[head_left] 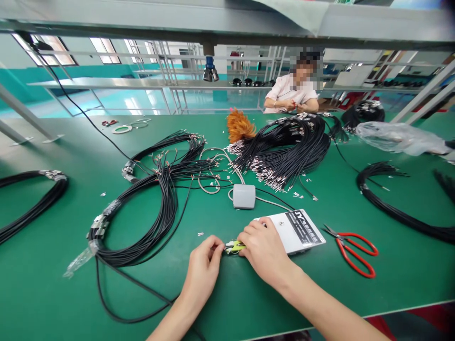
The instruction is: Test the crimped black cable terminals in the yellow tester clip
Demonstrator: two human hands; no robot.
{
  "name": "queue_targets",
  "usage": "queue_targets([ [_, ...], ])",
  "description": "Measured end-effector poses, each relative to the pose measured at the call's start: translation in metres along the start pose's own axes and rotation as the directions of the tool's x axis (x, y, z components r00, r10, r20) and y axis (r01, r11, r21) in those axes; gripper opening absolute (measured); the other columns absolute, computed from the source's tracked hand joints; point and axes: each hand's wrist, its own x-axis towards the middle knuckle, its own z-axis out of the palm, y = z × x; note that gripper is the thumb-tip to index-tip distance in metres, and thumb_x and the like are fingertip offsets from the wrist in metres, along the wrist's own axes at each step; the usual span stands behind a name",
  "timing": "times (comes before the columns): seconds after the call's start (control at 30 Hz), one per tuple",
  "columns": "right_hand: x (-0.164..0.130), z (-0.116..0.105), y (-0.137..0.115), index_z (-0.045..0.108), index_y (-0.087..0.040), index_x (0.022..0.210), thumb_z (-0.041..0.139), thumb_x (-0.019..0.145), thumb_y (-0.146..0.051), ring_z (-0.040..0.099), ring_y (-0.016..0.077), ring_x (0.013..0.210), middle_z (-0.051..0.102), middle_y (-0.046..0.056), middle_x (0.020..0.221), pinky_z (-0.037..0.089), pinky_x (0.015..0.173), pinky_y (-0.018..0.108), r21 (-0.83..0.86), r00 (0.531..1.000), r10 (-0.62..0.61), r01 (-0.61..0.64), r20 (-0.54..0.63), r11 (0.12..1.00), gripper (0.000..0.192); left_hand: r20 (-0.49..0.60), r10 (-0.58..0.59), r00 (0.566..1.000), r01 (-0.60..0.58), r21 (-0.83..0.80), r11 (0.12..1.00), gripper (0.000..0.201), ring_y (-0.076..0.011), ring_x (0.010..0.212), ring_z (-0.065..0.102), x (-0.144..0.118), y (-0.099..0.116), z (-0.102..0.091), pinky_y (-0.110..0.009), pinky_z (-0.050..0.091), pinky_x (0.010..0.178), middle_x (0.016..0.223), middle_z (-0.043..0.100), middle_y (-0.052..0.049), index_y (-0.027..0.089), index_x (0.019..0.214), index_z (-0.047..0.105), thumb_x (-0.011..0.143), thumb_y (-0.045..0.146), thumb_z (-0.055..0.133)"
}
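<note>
Pinched between both my hands is a small yellow-green connector [234, 246], low on the green table [320, 289] just in front of me. My left hand [204, 270] closes its fingertips on the connector's left end, where a thin black cable [135, 284] seems to meet it; my right hand [265, 251] grips the right end with thumb and forefinger, so both hands are closed on the same piece. Little of it shows: a short, bright yellow-green body with a paler metallic bit at its left end. Its long axis lies roughly left to right across the table, almost level; which end is the front I cannot tell.

Just beyond my right hand a white box with a black label [296, 230] lies flat, partly under the knuckles. Red-handled scissors [353, 251] rest to its right, blades pointing left towards the box. Farther out sits a small grey box [244, 196] with a pale lead running from it. To my left a large coil of black cables [156, 213] loops over the table, and beyond the grey box a bigger bundle with metal terminals [284, 151] fans out beside an orange feather duster [239, 125]. At the far edge of the table another person [293, 92] sits with hands together.
</note>
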Motion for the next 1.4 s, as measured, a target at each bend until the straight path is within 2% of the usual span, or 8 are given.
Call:
queue_targets([
  [0.2,-0.001,-0.003,-0.003,0.067,-0.018,0.083,0.075,0.080,-0.026,0.061,0.0235,0.094,0.072,0.004,0.087,0.030,0.090,0.042,0.020,1.000,0.004,-0.004,-0.004,1.000,0.012,0.031,0.018,0.999,-0.020,0.052,0.998,0.022,-0.0128,0.052,0.044,0.002,-0.003,0.001,-0.022,0.034,0.051,0.059,0.047,0.005,0.019,0.071,0.055,0.088,0.031,0.049],
  [0.3,-0.017,-0.009,0.004,0.066,-0.020,0.095,0.072,0.083,-0.032,0.060,0.0239,0.106,0.073,0.004,0.100,0.027,0.099,0.045,0.076,0.993,-0.016,0.025,-0.119,0.997,0.018,0.054,0.038,0.998,-0.042,0.079,0.996,0.021,-0.0142,0.058,0.048,0.003,-0.004,-0.001,-0.023,0.037,0.057,0.064,0.052,0.003,0.019,0.073,0.056,0.089,0.029,0.049],
  [0.5,-0.089,-0.003,0.032,0.060,-0.022,0.104,0.055,0.093,-0.017,0.060,0.0210,0.111,0.073,0.004,0.112,0.035,0.098,0.040,0.222,0.807,0.203,-0.091,-0.555,0.971,0.013,0.089,0.067,0.994,-0.074,0.080,0.994,0.020,-0.0163,0.064,0.052,0.003,-0.006,-0.005,-0.025,0.039,0.062,0.067,0.057,0.001,0.020,0.073,0.058,0.089,0.028,0.049],
  [0.67,-0.113,0.019,0.025,0.057,-0.020,0.101,0.052,0.092,-0.008,0.055,0.0234,0.119,0.071,0.006,0.122,0.036,0.099,0.042,0.212,0.810,0.171,-0.059,-0.562,0.976,0.016,0.088,0.063,0.994,-0.069,0.072,0.995,0.018,-0.0162,0.064,0.051,0.004,-0.008,-0.004,-0.026,0.038,0.062,0.068,0.057,0.001,0.020,0.075,0.058,0.089,0.028,0.050],
  [0.9,-0.100,0.030,0.024,0.058,-0.022,0.091,0.059,0.091,-0.010,0.064,0.0221,0.101,0.078,0.002,0.101,0.033,0.105,0.049,0.168,0.716,0.200,-0.116,-0.669,0.979,0.012,0.054,0.000,0.999,-0.004,0.067,0.998,0.017,-0.0139,0.061,0.046,0.000,-0.010,-0.015,-0.025,0.035,0.060,0.065,0.051,0.003,0.019,0.073,0.056,0.087,0.028,0.052],
  [1.1,-0.107,0.033,0.016,0.058,-0.018,0.099,0.063,0.085,-0.005,0.059,0.0236,0.113,0.077,0.010,0.102,0.037,0.104,0.049,0.200,0.698,0.155,-0.018,-0.699,0.980,0.020,0.066,-0.081,0.995,0.084,-0.048,0.995,0.017,-0.0110,0.056,0.047,-0.006,-0.008,-0.038,-0.022,0.038,0.052,0.071,0.052,0.003,0.019,0.085,0.054,0.085,0.036,0.053],
  [1.27,-0.114,0.041,0.004,0.062,-0.018,0.096,0.057,0.085,-0.002,0.065,0.0188,0.105,0.077,0.009,0.103,0.041,0.101,0.039,0.224,0.753,0.014,0.177,-0.658,0.958,0.020,0.147,-0.111,0.983,0.122,-0.069,0.990,0.014,-0.0142,0.058,0.056,-0.009,-0.004,-0.052,-0.024,0.044,0.054,0.069,0.057,0.001,0.019,0.082,0.055,0.076,0.029,0.061],
  [1.4,-0.114,0.055,0.008,0.064,-0.019,0.097,0.058,0.085,-0.006,0.070,0.0172,0.097,0.078,0.006,0.102,0.052,0.086,0.029,0.186,0.770,-0.043,0.207,-0.636,0.960,0.019,0.020,0.028,0.999,-0.030,0.117,0.993,0.017,-0.0152,0.062,0.055,0.001,0.030,-0.090,-0.024,0.044,0.057,0.066,0.058,0.000,0.018,0.069,0.060,0.077,0.033,0.064],
])
